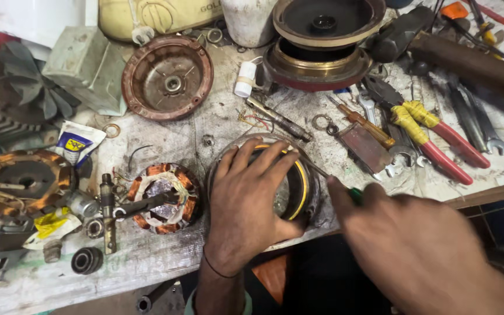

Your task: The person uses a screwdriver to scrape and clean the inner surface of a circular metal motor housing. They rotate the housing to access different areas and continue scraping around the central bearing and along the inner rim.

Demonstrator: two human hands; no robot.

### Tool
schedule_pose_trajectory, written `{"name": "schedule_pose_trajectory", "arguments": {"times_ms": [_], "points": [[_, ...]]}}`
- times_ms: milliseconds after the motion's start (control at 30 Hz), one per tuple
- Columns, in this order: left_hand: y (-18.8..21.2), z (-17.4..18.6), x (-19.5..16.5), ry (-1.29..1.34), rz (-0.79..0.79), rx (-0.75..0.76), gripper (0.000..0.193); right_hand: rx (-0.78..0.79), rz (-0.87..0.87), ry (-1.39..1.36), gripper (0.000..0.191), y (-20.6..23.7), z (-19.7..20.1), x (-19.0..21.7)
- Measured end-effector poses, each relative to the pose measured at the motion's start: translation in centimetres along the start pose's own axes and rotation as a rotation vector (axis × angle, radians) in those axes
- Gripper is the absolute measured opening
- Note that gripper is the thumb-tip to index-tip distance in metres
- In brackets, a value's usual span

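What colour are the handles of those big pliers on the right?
The pliers have red handles, wrapped with yellow tape near the joint; seen in the head view.
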State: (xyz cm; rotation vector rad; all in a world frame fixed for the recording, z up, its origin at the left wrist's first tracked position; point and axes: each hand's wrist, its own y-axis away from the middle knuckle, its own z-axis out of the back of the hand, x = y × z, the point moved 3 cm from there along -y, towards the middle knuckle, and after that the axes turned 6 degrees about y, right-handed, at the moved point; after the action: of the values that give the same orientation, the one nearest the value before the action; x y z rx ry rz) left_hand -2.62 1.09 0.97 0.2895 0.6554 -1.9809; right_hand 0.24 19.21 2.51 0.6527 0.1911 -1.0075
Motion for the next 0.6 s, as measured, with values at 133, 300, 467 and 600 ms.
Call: {"name": "schedule_pose_trajectory", "arguments": {"times_ms": [133,300,467,600], "points": [[0.3,-0.2,0.0,0.008,0.025,0.010,0.101,-0.070,0.002,-0.037,0.070,-0.5,0.4,0.5],[0.1,0.0,0.3,0.011,-0.033,0.040,0.099,0.415,-0.010,-0.134,0.081,0.3,-0.4,-0.4],[0.3,-0.9,1.4,-0.004,-0.125,0.088,0.100,0.387,0.054,-0.110,0.082,-0.1,-0.8,0.5],[1.1,0.5,0.7,0.008,-0.096,-0.109,0.120,0.385,-0.060,-0.125,0.082,1.6,0.5,-0.3]]}}
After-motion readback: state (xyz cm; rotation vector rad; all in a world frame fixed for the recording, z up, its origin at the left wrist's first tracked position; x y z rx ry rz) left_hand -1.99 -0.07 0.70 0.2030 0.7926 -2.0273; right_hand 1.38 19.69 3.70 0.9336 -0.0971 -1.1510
